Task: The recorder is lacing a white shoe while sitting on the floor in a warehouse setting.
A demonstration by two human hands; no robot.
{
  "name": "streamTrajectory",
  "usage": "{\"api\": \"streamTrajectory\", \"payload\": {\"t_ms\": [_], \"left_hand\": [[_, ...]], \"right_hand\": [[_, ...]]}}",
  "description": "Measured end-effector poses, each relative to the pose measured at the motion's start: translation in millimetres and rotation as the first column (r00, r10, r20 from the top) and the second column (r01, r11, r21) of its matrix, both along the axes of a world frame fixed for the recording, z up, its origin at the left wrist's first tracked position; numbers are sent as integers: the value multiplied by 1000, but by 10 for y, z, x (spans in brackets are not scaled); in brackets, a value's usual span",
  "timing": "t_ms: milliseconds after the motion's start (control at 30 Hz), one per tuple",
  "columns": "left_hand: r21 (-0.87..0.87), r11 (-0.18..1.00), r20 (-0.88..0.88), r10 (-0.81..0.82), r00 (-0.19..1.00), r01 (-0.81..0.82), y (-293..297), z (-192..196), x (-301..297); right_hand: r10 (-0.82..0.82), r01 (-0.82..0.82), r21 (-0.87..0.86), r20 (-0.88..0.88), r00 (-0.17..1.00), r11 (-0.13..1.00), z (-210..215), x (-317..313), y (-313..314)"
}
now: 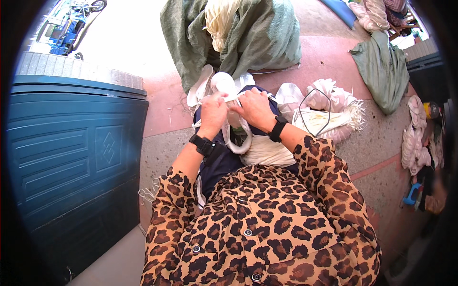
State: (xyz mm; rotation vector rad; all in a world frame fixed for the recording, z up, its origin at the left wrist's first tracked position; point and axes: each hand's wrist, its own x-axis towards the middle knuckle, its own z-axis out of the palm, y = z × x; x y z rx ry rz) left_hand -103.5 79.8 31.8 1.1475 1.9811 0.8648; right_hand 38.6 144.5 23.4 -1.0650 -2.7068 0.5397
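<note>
Above my lap, my left hand [213, 113] and my right hand [256, 109] are close together, thumbs toward each other. Each is closed with bent fingers on a thin white strip [232, 98] that runs between them. Just beyond the fingers is a rounded white piece [223, 82], and a pale curved band [241, 147] loops down below the hands. How these white parts join is hidden by my fingers. A bundle of cream strands [268, 151] lies across my lap, under my right wrist.
A large green woven sack [272, 35] stands ahead, with cream strands [220, 21] hanging from it. White bundles [329, 114] and a bent dark wire [329, 107] lie to the right. A blue panelled door [81, 148] is at left; another green sack [384, 71] lies far right.
</note>
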Motion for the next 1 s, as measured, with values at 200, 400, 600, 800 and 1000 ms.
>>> {"api": "streamTrajectory", "payload": {"t_ms": [200, 400, 600, 800, 1000], "left_hand": [[-158, 975, -582, -218, 783, 154, 123, -26, 234], [-152, 970, -687, -240, 685, 188, 99, -135, 253], [-122, 969, -758, -231, 610, 215, 71, -125, 270], [-70, 986, -653, -160, 740, 152, 63, -29, 261], [-134, 983, -728, -184, 660, 127, 105, -154, 260]], "right_hand": [[88, -87, -38, 16, 996, 995, -186, 15, 110], [201, -200, -132, -1, 980, 971, -291, 33, 240], [195, -201, -79, -83, 977, 976, -319, 27, 215], [190, -194, -78, -58, 980, 978, -296, 8, 204], [187, -190, -51, -60, 981, 980, -320, -21, 152]]}}
